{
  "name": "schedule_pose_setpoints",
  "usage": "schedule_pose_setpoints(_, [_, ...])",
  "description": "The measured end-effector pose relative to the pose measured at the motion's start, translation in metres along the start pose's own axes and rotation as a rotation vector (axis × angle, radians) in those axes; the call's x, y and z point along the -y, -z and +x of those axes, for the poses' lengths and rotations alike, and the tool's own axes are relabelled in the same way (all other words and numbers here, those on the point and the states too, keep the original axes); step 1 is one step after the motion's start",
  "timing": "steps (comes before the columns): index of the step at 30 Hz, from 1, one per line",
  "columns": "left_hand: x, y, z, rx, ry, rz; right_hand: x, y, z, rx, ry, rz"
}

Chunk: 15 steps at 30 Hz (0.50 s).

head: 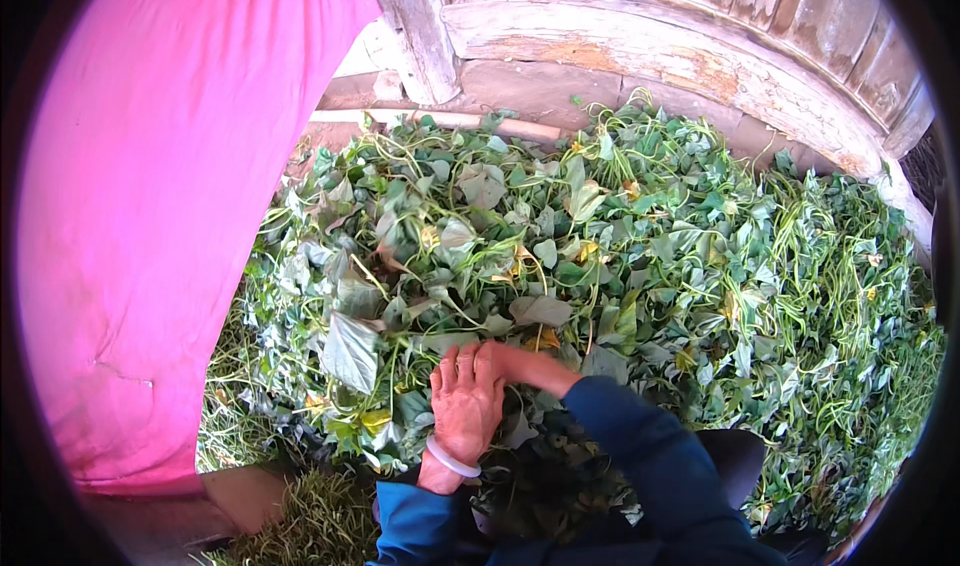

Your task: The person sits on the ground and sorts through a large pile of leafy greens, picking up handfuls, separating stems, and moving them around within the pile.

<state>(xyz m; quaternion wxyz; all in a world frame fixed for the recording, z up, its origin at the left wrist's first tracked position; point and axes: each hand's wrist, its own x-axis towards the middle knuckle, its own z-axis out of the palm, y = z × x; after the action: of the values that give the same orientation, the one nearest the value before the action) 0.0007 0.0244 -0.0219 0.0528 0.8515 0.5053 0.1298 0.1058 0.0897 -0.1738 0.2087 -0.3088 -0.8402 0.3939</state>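
Note:
My left hand (466, 408), with a pale bangle (452, 459) at its wrist, lies back up over the near part of a large heap of leafy green vines (540, 311). Its fingers are bent and their tips are hidden. Close against it, my right hand (511, 362) reaches in from the right, blurred and partly behind the left one. Whether either hand grips a stem cannot be seen. A big wilted leaf (351, 352) sticks up to the left of the hands. Yellow leaves and pale stems are mixed through the heap.
A bright pink cloth (157, 213) hangs along the left side. Behind the heap stand a wooden post (420, 40) and a plank wall with a weathered beam (600, 37). A pole (450, 119) lies at the heap's far edge. Chopped green stems (315, 521) lie at the lower left.

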Motion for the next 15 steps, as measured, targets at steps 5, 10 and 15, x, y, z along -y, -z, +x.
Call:
schedule_pose_setpoints(5, [-0.01,0.007,-0.003,0.04,-0.017,-0.045,-0.002,0.178,-0.05,-0.356,-0.625,0.428])
schedule_pose_setpoints(10, [-0.011,0.01,-0.006,0.115,-0.011,-0.061,-0.153,0.252,-0.132,-1.229,-0.775,-0.2])
schedule_pose_setpoints(15, [-0.006,0.006,-0.005,0.163,0.022,-0.027,-0.211,0.238,-0.191,-0.962,-1.108,-0.11])
